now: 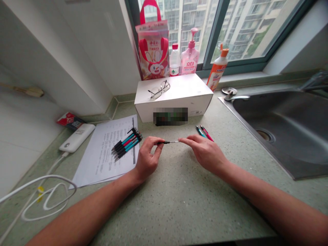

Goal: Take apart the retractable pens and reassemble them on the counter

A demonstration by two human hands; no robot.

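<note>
My left hand (150, 154) pinches the black front part of a pen (165, 142) between thumb and fingers, above the counter. A thin, pale refill (174, 141) sticks out of it to the right. Its far end is at the fingertips of my right hand (205, 150), which are closed on it. Left of my left hand, several assembled pens (126, 144) with blue, red and black barrels lie in a bunch on printed sheets (102, 153). Just beyond my right hand lie a teal pen barrel (200, 131) and a red one (206, 133), their near ends partly hidden.
A white box (174, 92) with glasses (160, 90) on top stands at the back, before bottles and a bag (153, 51). At right is a steel sink (282, 126). A white power bank (77, 138) and its cable (48, 176) lie at left.
</note>
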